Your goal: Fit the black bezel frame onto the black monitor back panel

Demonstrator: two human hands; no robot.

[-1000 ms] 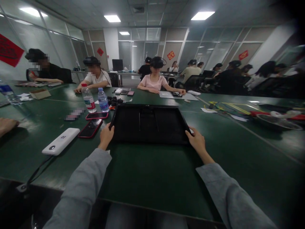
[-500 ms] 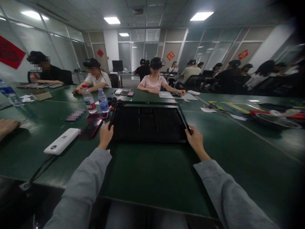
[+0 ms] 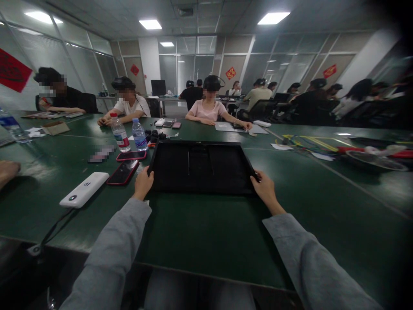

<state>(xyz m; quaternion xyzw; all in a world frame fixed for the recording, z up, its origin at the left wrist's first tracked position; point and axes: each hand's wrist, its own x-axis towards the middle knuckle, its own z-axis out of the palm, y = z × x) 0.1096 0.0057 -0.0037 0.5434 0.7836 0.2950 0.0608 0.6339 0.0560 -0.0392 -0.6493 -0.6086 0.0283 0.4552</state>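
1. Desk (image 3: pixel 206 232): green, spread beneath the left fingers (image 3: pixel 150 174) and right fingers (image 3: pixel 255 182) and running well beyond both.
2. Panel (image 3: pixel 200 165): black and wide, with a raised rim, set between the two sets of fingers. The left ones are closed on its left edge, the right ones on its right edge. Two thin strips run along its face. Whether it touches the desk, I cannot tell.
3. Bowl (image 3: pixel 371 162): well to the right of the right fingers.
4. Bottles: a red-capped one (image 3: pixel 120 135) and a blue-capped one (image 3: pixel 139 137), side by side and upright, beyond the left fingers.
5. Power bank (image 3: pixel 85 188): white, left of the left fingers, a dark cable at its near end.
6. Phones: both pink-edged, one (image 3: pixel 123 173) just left of the left fingers, another (image 3: pixel 131 156) farther off, near the bottles.
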